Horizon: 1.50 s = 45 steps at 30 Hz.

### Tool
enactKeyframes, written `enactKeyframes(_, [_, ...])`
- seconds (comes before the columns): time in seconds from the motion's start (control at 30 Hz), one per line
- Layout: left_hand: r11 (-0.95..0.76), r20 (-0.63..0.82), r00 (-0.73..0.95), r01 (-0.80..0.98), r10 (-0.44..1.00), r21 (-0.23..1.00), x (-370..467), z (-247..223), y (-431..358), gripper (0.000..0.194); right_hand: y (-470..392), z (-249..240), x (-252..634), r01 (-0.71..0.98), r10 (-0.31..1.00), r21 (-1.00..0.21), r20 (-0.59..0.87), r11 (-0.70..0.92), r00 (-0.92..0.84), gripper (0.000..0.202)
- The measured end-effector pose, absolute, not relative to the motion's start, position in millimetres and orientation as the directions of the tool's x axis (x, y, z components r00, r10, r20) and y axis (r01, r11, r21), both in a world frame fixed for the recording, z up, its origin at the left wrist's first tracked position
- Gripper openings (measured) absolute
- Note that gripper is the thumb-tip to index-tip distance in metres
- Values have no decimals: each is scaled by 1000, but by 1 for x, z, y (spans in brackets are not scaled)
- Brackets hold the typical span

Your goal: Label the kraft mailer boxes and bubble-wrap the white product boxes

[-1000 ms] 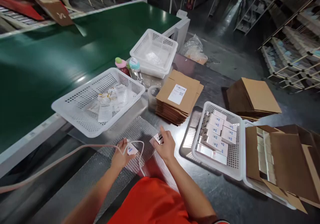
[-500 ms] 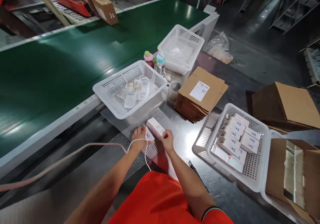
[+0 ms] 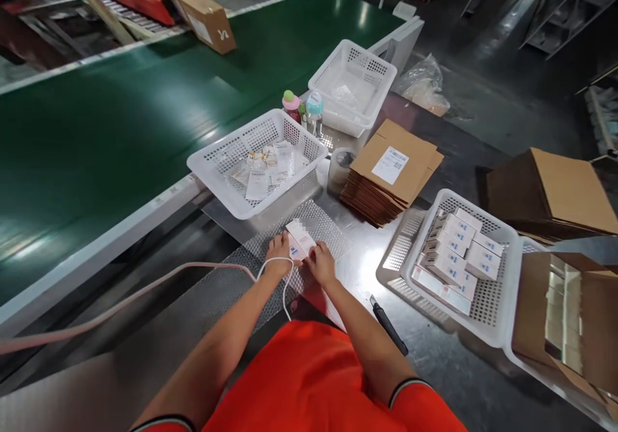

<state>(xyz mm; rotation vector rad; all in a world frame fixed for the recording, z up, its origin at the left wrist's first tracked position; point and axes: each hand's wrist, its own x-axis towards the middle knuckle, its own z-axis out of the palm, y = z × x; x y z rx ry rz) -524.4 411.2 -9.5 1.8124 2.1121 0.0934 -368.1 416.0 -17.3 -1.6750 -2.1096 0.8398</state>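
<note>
Two small white boxes lie side by side, touching, on a sheet of bubble wrap (image 3: 328, 229). My left hand (image 3: 279, 255) is closed on the outer side of the left box (image 3: 295, 249), which has blue print. The fingers of my right hand (image 3: 322, 262) grip the near right end of the other box (image 3: 303, 239). A white cord (image 3: 277, 259) crosses my left wrist and runs off to the left. To the right of my right forearm, a black utility knife (image 3: 389, 326) rests on the metal table (image 3: 357, 284).
A white basket (image 3: 217, 190) with small bagged items stands ahead; another basket (image 3: 316, 120) is behind bottles. Flattened cartons (image 3: 410, 155) and a tape roll (image 3: 339, 168) sit right of it. A basket (image 3: 487, 326) of white boxes is at right. A green conveyor (image 3: 145, 110) runs behind.
The right box has come down against the left one, and both hands have drawn closer together. The view has shifted slightly, showing more of the knife.
</note>
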Motion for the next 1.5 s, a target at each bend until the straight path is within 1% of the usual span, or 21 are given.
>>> enactKeyframes(0.07, [179, -198, -121, 935, 973, 307, -525, -12, 410, 101, 415, -13, -368, 827, 948, -535, -136, 173, -287, 9])
enactKeyframes(0.17, [188, -179, -126, 901, 976, 390, -529, -20, 408, 110, 413, -8, -371, 870, 952, -464, -155, 165, -263, 17])
enactKeyframes(0.27, [183, -130, -134, 830, 983, 526, -540, -31, 404, 120, 413, 0, -378, 883, 970, -433, -69, 183, -235, 24])
enactKeyframes(0.33, [158, -93, -127, 797, 987, 584, -552, -39, 400, 123, 416, 7, -386, 880, 960, -401, -3, 255, -279, 29])
enactKeyframes(0.4, [164, -107, -126, 813, 986, 559, -566, -46, 395, 121, 421, 16, -399, 872, 929, -342, 6, 350, -370, 37])
enactKeyframes(0.47, [208, -176, -142, 867, 974, 453, -577, -51, 390, 117, 427, 22, -414, 864, 894, -272, -33, 423, -448, 48])
enactKeyframes(0.53, [253, -263, -169, 909, 950, 330, -583, -55, 388, 113, 434, 25, -430, 861, 866, -206, -97, 465, -491, 63])
enactKeyframes(0.57, [265, -296, -178, 921, 939, 287, -585, -56, 388, 111, 437, 24, -437, 862, 854, -172, -140, 477, -500, 70])
enactKeyframes(0.63, [274, -330, -184, 929, 926, 249, -586, -57, 389, 110, 441, 21, -449, 872, 839, -99, -240, 479, -488, 80])
enactKeyframes(0.67, [272, -335, -181, 930, 925, 247, -585, -57, 389, 110, 442, 18, -454, 880, 838, -66, -282, 470, -468, 81])
enactKeyframes(0.73, [271, -339, -177, 928, 924, 255, -584, -56, 390, 110, 441, 14, -460, 904, 855, -14, -319, 426, -408, 75])
enactKeyframes(0.87, [270, -329, -169, 918, 929, 290, -587, -56, 390, 108, 428, 9, -463, 919, 891, 9, -252, 393, -378, 50])
enactKeyframes(0.97, [266, -311, -167, 913, 936, 309, -589, -59, 388, 107, 412, 6, -461, 910, 890, -25, -200, 413, -410, 43])
enactKeyframes(1.03, [268, -309, -172, 915, 935, 303, -590, -61, 387, 106, 402, 6, -458, 899, 876, -64, -202, 434, -438, 39])
enactKeyframes(1.1, [269, -303, -177, 916, 936, 298, -590, -62, 387, 103, 393, 9, -452, 880, 860, -132, -191, 456, -474, 31])
enactKeyframes(1.13, [273, -300, -181, 915, 936, 299, -589, -63, 387, 100, 388, 13, -448, 864, 854, -191, -159, 465, -495, 27])
enactKeyframes(1.2, [291, -303, -198, 907, 932, 303, -589, -62, 388, 89, 380, 26, -436, 794, 847, -369, -33, 483, -530, 21])
enactKeyframes(1.27, [296, -303, -199, 900, 932, 318, -589, -61, 388, 82, 371, 44, -422, 661, 845, -560, 147, 500, -514, 18])
enactKeyframes(1.33, [284, -299, -185, 899, 936, 334, -589, -60, 387, 83, 363, 66, -408, 510, 837, -679, 314, 528, -448, 19])
enactKeyframes(1.4, [259, -280, -165, 904, 946, 342, -589, -59, 385, 89, 356, 85, -396, 407, 816, -714, 431, 570, -386, 23])
enactKeyframes(1.5, [235, -228, -164, 915, 960, 329, -589, -61, 383, 92, 350, 105, -383, 374, 785, -693, 503, 616, -361, 28])
